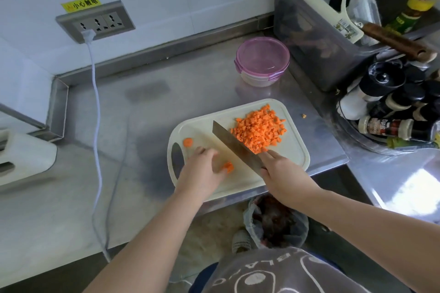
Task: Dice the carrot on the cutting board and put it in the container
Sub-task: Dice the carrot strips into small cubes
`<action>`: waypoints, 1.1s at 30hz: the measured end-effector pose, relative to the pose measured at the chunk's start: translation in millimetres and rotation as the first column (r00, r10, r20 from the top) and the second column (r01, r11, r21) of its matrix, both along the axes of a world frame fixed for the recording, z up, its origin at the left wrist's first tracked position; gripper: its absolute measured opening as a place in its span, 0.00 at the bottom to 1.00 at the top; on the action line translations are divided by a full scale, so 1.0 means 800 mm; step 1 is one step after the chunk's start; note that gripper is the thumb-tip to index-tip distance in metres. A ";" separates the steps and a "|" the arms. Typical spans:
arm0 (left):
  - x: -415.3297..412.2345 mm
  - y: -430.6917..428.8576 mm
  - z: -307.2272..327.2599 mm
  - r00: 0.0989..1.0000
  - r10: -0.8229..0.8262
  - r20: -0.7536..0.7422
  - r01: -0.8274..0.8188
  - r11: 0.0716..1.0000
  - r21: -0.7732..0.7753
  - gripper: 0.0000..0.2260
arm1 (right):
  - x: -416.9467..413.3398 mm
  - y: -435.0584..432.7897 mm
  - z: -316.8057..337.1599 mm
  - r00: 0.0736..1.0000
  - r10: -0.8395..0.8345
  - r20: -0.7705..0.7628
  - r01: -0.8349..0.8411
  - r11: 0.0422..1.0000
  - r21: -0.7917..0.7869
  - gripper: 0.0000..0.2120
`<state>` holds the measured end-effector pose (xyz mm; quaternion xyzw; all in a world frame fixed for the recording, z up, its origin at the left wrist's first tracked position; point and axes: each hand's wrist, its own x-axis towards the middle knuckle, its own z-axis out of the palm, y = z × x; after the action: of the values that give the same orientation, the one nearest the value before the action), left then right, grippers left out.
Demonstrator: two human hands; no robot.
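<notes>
pale cutting board [294,152] at steel counter's [147,126] front edge, open counter to its left | right hand [283,173] fingers grasp knife [234,144], blade against cubed carrot heap [258,129] | left hand [202,170] fingers pinch carrot chunk [228,167]

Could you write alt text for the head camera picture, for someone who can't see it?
A person's right hand grips a cleaver beside a heap of diced carrot on a white cutting board, while the left hand rests against a small carrot piece. A pink-lidded container stands closed behind on the steel counter.
</notes>
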<state>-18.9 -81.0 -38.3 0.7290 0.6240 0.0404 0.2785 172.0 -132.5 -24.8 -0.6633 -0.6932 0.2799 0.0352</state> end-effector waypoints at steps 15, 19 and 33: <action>0.034 0.023 -0.019 0.975 0.191 0.111 -0.186 0.981 -0.053 0.04 | -0.029 0.014 -0.008 0.999 -0.041 0.030 0.042 0.998 -0.042 0.12; 0.035 0.030 -0.019 0.983 0.167 0.080 -0.163 0.985 -0.054 0.06 | -0.032 0.020 -0.010 0.998 -0.050 0.047 0.052 0.998 -0.047 0.13; 0.029 0.031 -0.019 0.942 0.260 0.212 -0.227 0.960 -0.166 0.04 | -0.038 0.020 -0.016 0.997 -0.052 0.063 0.055 0.997 -0.059 0.17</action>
<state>4.6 -56.5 -53.2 0.6152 0.6741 0.1157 0.3922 141.4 -116.2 -37.4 -0.6907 -0.6671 0.2793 0.0011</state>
